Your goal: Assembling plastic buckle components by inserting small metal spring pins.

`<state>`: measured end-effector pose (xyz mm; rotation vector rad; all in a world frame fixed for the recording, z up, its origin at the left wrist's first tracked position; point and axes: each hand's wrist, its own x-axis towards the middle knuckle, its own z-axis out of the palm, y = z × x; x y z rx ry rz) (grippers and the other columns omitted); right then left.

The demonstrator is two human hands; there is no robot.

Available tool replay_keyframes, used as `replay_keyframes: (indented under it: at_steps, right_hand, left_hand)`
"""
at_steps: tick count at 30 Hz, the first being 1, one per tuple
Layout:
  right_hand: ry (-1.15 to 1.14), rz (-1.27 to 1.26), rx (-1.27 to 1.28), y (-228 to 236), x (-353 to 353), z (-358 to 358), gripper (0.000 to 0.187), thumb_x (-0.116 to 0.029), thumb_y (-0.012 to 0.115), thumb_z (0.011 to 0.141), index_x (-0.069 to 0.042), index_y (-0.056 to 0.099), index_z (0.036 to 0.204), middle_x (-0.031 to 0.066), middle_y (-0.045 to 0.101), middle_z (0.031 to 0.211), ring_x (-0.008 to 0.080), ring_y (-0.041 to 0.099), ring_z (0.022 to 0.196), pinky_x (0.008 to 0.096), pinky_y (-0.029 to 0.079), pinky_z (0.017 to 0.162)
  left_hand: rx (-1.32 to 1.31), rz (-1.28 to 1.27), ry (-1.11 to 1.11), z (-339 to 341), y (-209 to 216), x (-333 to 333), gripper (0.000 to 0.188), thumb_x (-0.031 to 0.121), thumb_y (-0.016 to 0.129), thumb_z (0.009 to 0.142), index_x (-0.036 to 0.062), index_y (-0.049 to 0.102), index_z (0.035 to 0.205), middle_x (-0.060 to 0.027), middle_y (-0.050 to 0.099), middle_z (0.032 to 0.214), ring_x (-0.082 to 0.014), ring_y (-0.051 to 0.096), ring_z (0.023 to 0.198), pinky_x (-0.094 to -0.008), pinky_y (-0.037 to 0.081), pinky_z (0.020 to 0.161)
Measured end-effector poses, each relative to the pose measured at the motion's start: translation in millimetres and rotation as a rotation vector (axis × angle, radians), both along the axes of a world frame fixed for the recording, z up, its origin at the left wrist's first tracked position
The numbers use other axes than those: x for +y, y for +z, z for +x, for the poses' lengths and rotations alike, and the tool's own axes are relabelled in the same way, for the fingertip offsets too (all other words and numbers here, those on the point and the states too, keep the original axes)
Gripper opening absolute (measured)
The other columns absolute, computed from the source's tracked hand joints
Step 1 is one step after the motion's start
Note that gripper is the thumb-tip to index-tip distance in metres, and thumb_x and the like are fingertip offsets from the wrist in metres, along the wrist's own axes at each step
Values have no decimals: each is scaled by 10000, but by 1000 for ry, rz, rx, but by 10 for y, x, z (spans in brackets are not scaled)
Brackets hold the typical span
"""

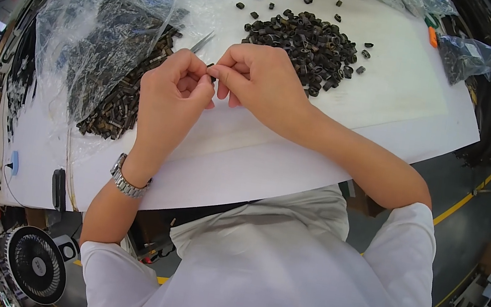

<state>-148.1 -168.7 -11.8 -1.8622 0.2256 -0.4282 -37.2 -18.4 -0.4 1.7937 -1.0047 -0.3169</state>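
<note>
**Head view: both hands pinch one tiny dark part over the table**

Head view shows your left hand and right hand meeting above the white table, fingertips touching. Between them sits a small dark part; only a sliver shows, the rest is hidden by the fingers.

Fingers: left hand is curled closed, thumb and forefinger pinching at the part. Right hand is also closed, thumb and forefinger nipping the same part from the other side. Which hand carries it mainly, you can't tell.

Handling, as a judgement: the part looks very light, small and fairly stiff, like a short moulded ring or sleeve. It's likely smooth, so easy to flick out of a loose pinch. It's too small for a full grip, so take it by the outer sides with fingertip pads and keep pressure gentle and even. If dropped near the heap, it would be lost among its look-alikes.

Around the hands: a pile of similar dark pieces lies just beyond the right hand, with a few strays further up. A clear bag lies crumpled to the left, over a second heap of darker, longer pieces. Tweezers lie just past the left hand. A metal watch is on your left wrist. A fan stands on the floor, lower left.
</note>
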Motion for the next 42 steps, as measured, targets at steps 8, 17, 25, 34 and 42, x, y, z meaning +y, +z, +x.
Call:
replay_keyframes:
  at_steps: [8,17,25,34,42]
  right_hand:
    - [-55,-170,49,-49,-7,18,202,-171,698,1040,8,721,948,40,717,718,101,665,613,264,524,582]
    - [189,866,84,-199,-62,81,265,-195,721,1019,49,707,1119,121,730,1103,207,729,1031,351,641,920]
    - [236,776,57,-181,-104,42,246,-149,738,1004,63,694,1120,138,733,1109,206,739,1022,343,614,1006]
    - [268,526,58,61,-106,-38,155,-93,723,987,39,675,1054,169,781,1010,217,787,919,335,650,884]
    - [288,462,148,236,-160,-114,143,-95,729,953,28,665,982,156,787,891,188,780,774,301,642,745]
  left_hand:
    - [-261,38,33,-9,-40,-21,61,-8,659,938,-3,609,904,-80,703,802,-143,711,658,-283,547,614]
    - [-580,-19,41,20,-99,24,116,28,706,862,58,597,891,-112,639,739,-273,652,633,-389,515,583]
    - [-582,-32,23,69,-81,39,107,44,715,853,51,615,890,-102,656,744,-255,650,621,-367,519,582]
    - [172,86,-246,265,157,173,101,63,644,1018,-34,671,1031,-29,691,842,-100,671,696,-244,535,660]
    - [520,-14,-514,354,123,159,111,102,727,969,16,661,991,-43,694,844,-129,691,685,-264,557,657]
